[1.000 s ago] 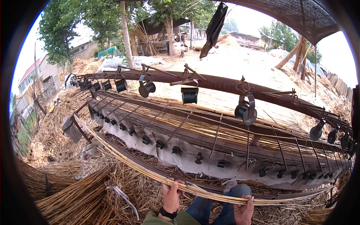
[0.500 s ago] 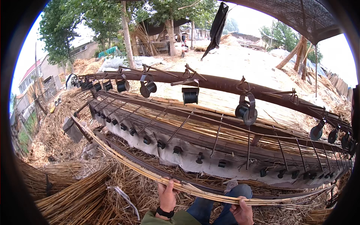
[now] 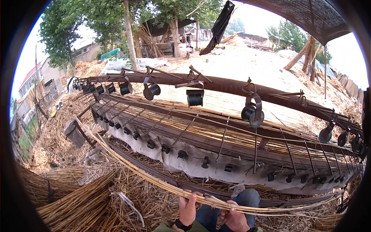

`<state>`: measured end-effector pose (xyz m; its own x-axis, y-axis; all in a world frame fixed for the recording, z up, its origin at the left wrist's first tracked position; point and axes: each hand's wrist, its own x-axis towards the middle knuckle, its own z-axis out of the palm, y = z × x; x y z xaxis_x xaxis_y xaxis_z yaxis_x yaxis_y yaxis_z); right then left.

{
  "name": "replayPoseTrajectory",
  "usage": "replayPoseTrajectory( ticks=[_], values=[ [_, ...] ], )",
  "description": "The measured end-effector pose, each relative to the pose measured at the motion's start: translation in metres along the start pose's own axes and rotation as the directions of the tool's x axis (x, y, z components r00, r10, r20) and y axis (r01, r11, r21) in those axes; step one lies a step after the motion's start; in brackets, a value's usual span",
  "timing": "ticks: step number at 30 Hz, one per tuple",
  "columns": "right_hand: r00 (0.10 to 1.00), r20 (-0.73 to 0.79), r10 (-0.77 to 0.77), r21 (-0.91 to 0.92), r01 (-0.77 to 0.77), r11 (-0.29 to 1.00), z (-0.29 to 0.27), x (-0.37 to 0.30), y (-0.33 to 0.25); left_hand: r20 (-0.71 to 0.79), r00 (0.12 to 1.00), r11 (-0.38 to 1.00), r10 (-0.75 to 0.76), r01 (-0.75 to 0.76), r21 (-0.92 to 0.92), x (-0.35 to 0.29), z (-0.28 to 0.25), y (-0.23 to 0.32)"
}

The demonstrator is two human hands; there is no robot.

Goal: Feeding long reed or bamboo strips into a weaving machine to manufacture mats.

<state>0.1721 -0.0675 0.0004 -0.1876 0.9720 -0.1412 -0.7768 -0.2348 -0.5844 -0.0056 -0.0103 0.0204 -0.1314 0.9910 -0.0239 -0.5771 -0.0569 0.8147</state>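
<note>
Your left hand (image 3: 187,210) and right hand (image 3: 235,221) gripped long, slim tan reed stalks (image 3: 210,200) slanting from mid-left to lower right.

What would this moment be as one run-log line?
left hand: holding reeds | right hand: holding same reeds | spools: hanging from pipe | stalk pile: lower left

"What's dangling up there?"
"A long, creased black strip (image 3: 219,29), left of that dark mesh canopy (image 3: 320,19)."
"And further back?"
"Tall leafy green trees (image 3: 58,36), crumpled whitish sheeting (image 3: 116,66), a bright teal cover (image 3: 110,53)."
</note>
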Motion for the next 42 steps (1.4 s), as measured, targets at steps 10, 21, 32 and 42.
replayPoseTrajectory(
  ticks=[10, 21, 32, 42],
  values=[
    [0.931, -0.350, -0.106, 0.069, 0.139, 0.988, 0.009, 0.004, 0.007, 0.055, 0.998, 1.000, -0.008, 0.007, 0.022, -0.008, 0.006, -0.012],
    [0.787, -0.571, -0.233, 0.074, 0.332, 0.940, -0.009, -0.020, -0.032, -0.080, 0.995, 0.998, 0.060, -0.058, 0.035, 0.035, -0.030, 0.026],
    [0.872, -0.374, -0.316, 0.065, 0.365, 0.929, -0.020, -0.031, -0.048, -0.096, 0.991, 0.995, 0.095, -0.096, 0.001, 0.046, -0.043, 0.037],
    [0.899, -0.245, -0.364, -0.054, 0.362, 0.931, -0.035, -0.030, -0.043, -0.096, 0.991, 0.995, 0.096, -0.097, 0.002, 0.044, -0.049, 0.045]
  ],
)
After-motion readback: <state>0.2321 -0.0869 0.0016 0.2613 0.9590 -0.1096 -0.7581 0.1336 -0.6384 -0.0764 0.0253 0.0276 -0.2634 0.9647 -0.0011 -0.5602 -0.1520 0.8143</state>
